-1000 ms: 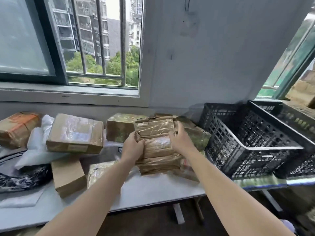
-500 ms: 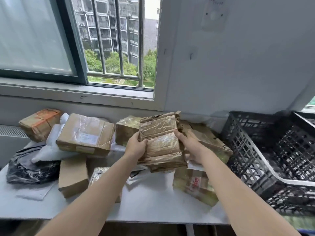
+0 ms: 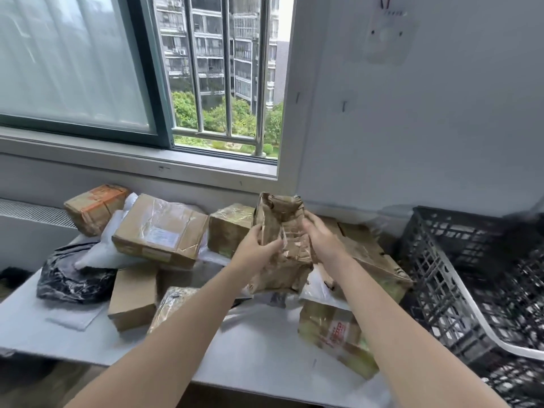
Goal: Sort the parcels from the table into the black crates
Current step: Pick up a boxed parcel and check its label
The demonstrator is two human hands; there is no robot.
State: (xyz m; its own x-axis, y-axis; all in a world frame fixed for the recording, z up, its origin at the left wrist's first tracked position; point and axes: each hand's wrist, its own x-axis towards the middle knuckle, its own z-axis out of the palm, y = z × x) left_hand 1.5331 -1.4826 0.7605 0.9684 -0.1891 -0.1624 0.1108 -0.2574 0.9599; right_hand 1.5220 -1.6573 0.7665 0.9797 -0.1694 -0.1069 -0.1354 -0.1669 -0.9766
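Note:
A crumpled brown taped parcel (image 3: pixel 284 231) is held upright above the middle of the white table (image 3: pixel 259 348). My left hand (image 3: pixel 256 248) grips its left side and my right hand (image 3: pixel 322 237) grips its right side. Several more parcels lie on the table: a flat cardboard box (image 3: pixel 160 231), an orange-taped parcel (image 3: pixel 94 207), a small plain box (image 3: pixel 132 295), a parcel with red print (image 3: pixel 335 334) and a black plastic bag (image 3: pixel 70 275). Black crates (image 3: pixel 459 260) stand at the right end of the table.
A window with metal bars (image 3: pixel 229 83) and its sill run behind the table. A white wall (image 3: pixel 426 113) rises behind the crates. A radiator grille (image 3: pixel 32 213) sits at far left. White mailers (image 3: pixel 103 251) lie under the boxes.
Both hands have turned the crumpled parcel from lying face-up to standing more upright and lifted it slightly. The view has swung left, so the crates now sit further to the right.

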